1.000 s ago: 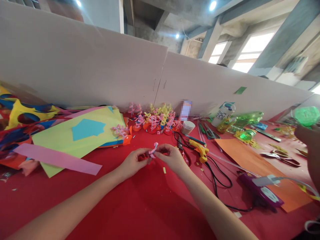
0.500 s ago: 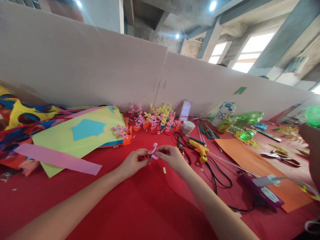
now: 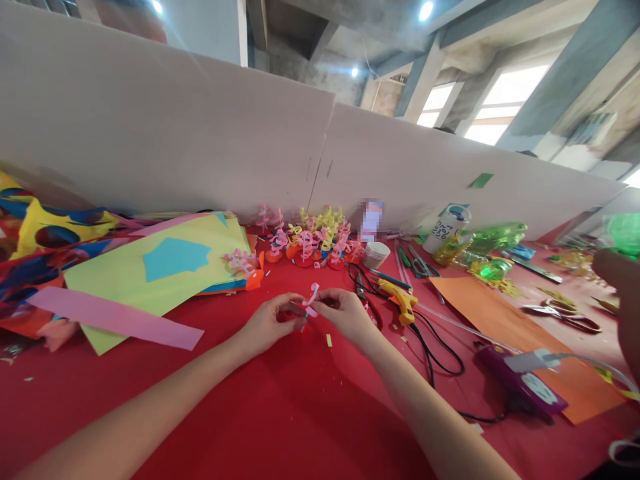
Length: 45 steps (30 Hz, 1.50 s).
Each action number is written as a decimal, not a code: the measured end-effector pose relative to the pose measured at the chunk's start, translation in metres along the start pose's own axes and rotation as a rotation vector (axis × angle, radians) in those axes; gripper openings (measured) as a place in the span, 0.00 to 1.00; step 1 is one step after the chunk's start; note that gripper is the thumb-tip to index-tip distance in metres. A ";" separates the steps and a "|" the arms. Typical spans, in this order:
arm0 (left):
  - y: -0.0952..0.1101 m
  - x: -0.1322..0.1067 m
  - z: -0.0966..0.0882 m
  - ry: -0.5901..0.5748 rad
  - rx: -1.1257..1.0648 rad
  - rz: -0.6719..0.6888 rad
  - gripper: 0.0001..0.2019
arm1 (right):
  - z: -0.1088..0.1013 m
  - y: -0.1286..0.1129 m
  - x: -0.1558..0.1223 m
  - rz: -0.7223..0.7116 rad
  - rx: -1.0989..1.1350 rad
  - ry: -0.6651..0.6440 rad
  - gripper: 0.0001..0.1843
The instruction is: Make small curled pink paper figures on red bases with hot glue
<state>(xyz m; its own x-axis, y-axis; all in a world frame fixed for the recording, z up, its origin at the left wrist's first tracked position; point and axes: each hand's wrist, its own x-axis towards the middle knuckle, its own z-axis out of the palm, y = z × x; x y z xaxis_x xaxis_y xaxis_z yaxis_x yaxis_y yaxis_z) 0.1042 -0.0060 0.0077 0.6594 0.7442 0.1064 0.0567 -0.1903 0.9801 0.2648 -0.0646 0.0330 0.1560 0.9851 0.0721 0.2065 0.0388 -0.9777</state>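
Observation:
My left hand (image 3: 267, 322) and my right hand (image 3: 344, 313) meet over the red table (image 3: 280, 413), fingertips pinched together. Between them they hold a small pink curled paper strip (image 3: 310, 299) that sticks up from the pinch. Both wrists rest low near the cloth. Behind the hands stands a cluster of finished pink and yellow paper curls (image 3: 313, 237) on small red bases.
Sheets of coloured paper (image 3: 160, 267) and a long pink strip (image 3: 115, 319) lie at the left. A yellow glue gun (image 3: 400, 300), black cords, scissors (image 3: 423, 265), an orange sheet (image 3: 525, 333) and a purple power strip (image 3: 520, 381) lie at the right. Another person's arm (image 3: 623, 293) is at the far right edge.
My hands have barely shifted; the fingers turned the pink strip slightly between them. The other person's arm at the right edge moved a little.

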 end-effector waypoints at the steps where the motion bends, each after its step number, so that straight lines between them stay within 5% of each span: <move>1: -0.001 0.000 0.000 0.004 0.005 0.002 0.15 | 0.000 0.000 0.001 -0.003 -0.023 0.017 0.10; 9: -0.004 0.002 -0.002 -0.055 0.023 0.030 0.07 | 0.000 0.001 0.002 0.007 -0.013 -0.022 0.08; 16: -0.002 0.001 -0.001 -0.004 -0.024 0.012 0.16 | -0.004 0.000 0.002 0.021 0.029 -0.045 0.09; 20: -0.004 0.001 -0.003 -0.009 -0.044 0.014 0.19 | -0.008 -0.001 0.001 0.107 0.265 -0.136 0.13; 25: -0.001 0.002 -0.004 0.037 -0.062 -0.026 0.23 | -0.010 0.005 0.002 0.184 0.525 -0.101 0.14; 36: 0.007 0.000 -0.002 0.044 -0.060 -0.054 0.23 | -0.006 0.007 0.001 0.168 0.584 -0.086 0.14; 41: 0.005 0.000 -0.002 0.055 -0.044 -0.061 0.21 | -0.010 0.003 0.001 0.109 0.375 -0.067 0.14; 45: -0.001 0.001 -0.003 0.064 -0.055 -0.077 0.21 | -0.050 -0.003 0.000 -0.024 -0.347 0.219 0.13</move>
<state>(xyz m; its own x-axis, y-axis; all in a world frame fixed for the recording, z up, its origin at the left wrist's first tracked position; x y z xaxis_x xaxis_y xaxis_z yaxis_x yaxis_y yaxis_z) 0.1022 -0.0029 0.0079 0.6052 0.7951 0.0388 0.0632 -0.0965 0.9933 0.3129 -0.0731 0.0461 0.3410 0.9243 0.1712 0.5204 -0.0339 -0.8532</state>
